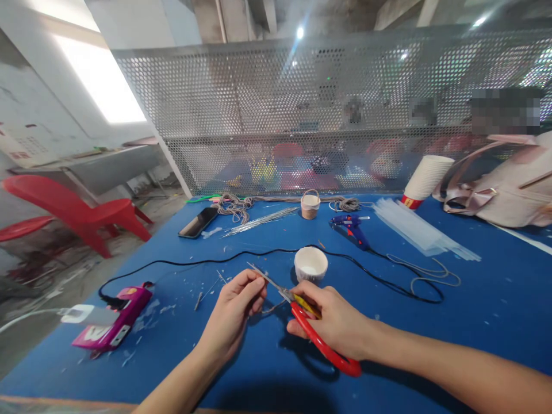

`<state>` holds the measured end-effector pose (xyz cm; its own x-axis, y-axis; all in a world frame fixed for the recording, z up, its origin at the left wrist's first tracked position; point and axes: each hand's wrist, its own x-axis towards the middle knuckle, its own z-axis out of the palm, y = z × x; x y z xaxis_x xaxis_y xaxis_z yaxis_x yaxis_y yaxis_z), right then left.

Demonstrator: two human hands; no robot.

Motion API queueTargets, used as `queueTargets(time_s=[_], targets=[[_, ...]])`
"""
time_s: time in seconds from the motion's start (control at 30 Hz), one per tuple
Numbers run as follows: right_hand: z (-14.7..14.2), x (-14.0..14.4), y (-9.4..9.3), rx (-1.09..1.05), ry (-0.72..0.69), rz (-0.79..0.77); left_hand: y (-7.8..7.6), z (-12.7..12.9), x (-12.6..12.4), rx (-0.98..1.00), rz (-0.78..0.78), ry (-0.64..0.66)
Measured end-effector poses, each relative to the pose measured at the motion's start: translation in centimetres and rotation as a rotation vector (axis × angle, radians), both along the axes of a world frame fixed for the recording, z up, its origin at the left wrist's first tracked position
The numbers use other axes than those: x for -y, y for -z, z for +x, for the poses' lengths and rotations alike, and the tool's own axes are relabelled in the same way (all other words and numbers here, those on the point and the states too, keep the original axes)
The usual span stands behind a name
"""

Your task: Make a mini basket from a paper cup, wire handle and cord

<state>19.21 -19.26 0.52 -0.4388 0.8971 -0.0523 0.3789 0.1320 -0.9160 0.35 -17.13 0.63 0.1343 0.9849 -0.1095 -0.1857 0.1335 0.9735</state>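
My right hand (334, 319) grips scissors (317, 339) with red and yellow handles, their blades pointing left and away from me. My left hand (241, 307) is closed in a pinch beside the blades. A short length of thin brownish cord (275, 309) trails from its fingers; the pinched end is hidden. Just beyond the scissors stands a small white paper cup (311, 263), open side up. Farther back is a little bucket (310, 206) with a brown lower part, a pale rim and a cord handle.
A blue glue gun (351, 229) lies right of the bucket, near clear glue sticks (425, 227) and stacked paper cups (429, 175). Wires (261, 221), cord (235, 207) and a phone (198, 222) lie back left. A black cable (202, 263) runs to a magenta power strip (118, 325).
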Motion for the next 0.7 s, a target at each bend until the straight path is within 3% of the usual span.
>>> queueTargets(time_s=[0.27,0.7], targets=[[0.0,-0.2,-0.5,-0.059,-0.069,-0.092,-0.1,-0.1,0.1,-0.017,0.004,0.000],[0.1,0.4,-1.2,0.056,-0.049,-0.041,-0.6,0.1,0.5,-0.114,0.001,-0.001]])
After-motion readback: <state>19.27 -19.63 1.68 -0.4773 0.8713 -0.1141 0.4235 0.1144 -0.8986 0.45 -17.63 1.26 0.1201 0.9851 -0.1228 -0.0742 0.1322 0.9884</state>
